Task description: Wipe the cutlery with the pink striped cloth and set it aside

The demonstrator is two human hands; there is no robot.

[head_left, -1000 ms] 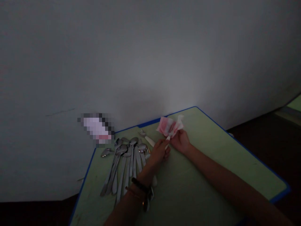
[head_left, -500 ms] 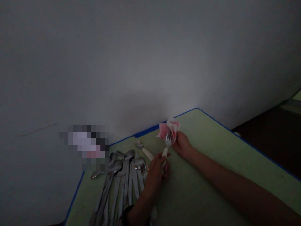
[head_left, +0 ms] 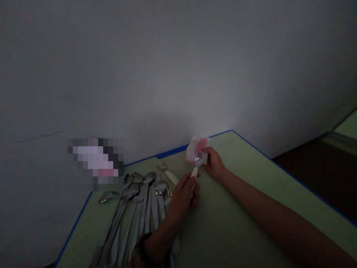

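Observation:
My left hand [head_left: 184,195] is closed around the pale handle of a fork [head_left: 198,160], its metal tines pointing up and away from me. Behind the tines, my right hand [head_left: 214,163] pinches a pink and white cloth [head_left: 196,145], which touches or nearly touches the fork head. Another pale-handled fork [head_left: 170,175] lies on the table just beyond my left hand, its handle end hidden behind that hand. To the left of my left forearm is a spread pile of metal spoons [head_left: 139,208] and other cutlery, partly covered by the forearm.
The light green table [head_left: 251,208] has a blue edge and stands against a grey wall [head_left: 178,74]. A blurred-out patch [head_left: 97,160] covers something at the table's far left edge. Dark floor [head_left: 301,160] shows beyond the right edge.
The cloth has been turned and opened flatter behind the fork's tines, with more of its white side showing. My left hand keeps its hold on the fork. The view has shifted slightly.

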